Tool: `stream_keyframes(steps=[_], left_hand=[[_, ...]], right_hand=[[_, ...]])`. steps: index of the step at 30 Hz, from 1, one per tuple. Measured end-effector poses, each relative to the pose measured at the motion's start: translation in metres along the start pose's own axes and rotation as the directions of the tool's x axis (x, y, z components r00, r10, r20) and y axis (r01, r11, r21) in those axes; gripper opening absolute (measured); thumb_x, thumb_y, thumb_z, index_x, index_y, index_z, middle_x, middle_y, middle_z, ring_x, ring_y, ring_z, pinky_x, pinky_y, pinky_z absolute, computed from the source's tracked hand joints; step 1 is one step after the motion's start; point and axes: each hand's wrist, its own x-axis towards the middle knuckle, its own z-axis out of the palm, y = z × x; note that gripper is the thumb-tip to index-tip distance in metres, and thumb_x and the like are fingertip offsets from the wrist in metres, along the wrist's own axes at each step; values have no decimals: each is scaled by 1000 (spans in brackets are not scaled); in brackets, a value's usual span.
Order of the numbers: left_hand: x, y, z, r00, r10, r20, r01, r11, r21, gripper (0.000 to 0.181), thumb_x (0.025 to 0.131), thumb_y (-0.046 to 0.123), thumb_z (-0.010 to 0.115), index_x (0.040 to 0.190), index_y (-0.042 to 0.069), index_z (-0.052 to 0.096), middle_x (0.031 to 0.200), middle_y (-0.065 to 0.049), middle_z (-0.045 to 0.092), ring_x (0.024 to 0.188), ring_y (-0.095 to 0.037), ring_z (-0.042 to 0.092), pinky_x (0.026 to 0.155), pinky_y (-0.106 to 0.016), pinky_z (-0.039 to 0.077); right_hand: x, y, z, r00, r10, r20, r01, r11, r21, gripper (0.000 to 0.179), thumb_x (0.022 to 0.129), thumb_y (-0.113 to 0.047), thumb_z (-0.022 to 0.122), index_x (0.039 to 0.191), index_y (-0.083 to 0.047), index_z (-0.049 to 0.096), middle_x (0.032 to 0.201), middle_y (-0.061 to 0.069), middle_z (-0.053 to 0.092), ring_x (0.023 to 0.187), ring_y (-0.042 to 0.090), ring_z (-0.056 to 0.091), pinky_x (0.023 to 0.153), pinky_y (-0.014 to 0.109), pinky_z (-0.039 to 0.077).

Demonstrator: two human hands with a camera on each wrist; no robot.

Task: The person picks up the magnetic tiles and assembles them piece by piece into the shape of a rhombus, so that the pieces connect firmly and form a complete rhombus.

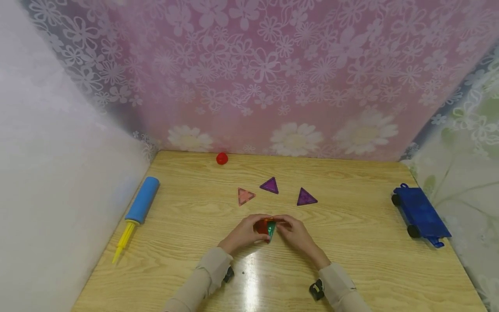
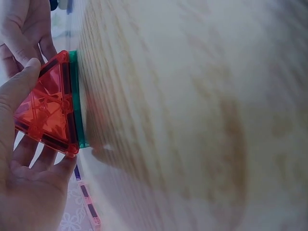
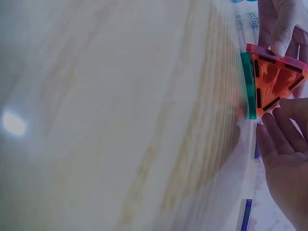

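Just above the wooden tabletop, both hands hold a small cluster of translucent triangular magnetic tiles. My left hand (image 1: pixel 243 234) grips the red tile (image 2: pixel 45 103), its thumb on the upper edge and fingers under the lower one. Along the cluster's table-facing side runs a green tile (image 2: pixel 75 96), edge-on in the wrist views. From the other side, my right hand (image 1: pixel 298 236) pinches the orange tile (image 3: pixel 275 79) near its corner with thumb and fingertips. Beyond the hands lie a pinkish-orange triangle (image 1: pixel 245 196) and two purple triangles, one nearer the middle (image 1: pixel 270 185), another farther right (image 1: pixel 306 197).
A blue hand pump (image 1: pixel 143 200) with a yellow nozzle lies along the table's left edge. Near the back edge sits a small red ball (image 1: pixel 221 158). At the right edge is a blue toy trailer (image 1: pixel 422 213) with black wheels. Patterned fabric rises behind the table (image 1: pixel 187 251).
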Motion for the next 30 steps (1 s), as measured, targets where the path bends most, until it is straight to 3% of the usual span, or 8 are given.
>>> stream_keyframes(steps=[11,30], left_hand=[[-5,-3,-1,1000,-5,-13,4,1000,-22,58,83,22,74,136,21,52,131,0,55,105,-13,56,85,-25,48],[-19,-11,-13,997,-53,-55,51,998,-40,58,83,20,75,136,19,53,132,-3,55,101,-15,57,80,-27,50]], right_hand=[[-4,4,-8,997,54,-56,-57,997,-55,28,89,-1,62,117,-4,65,120,17,62,109,33,59,91,47,48],[-6,15,-9,986,150,-74,-155,985,-72,28,90,-6,64,118,-6,65,123,14,62,119,31,54,100,45,42]])
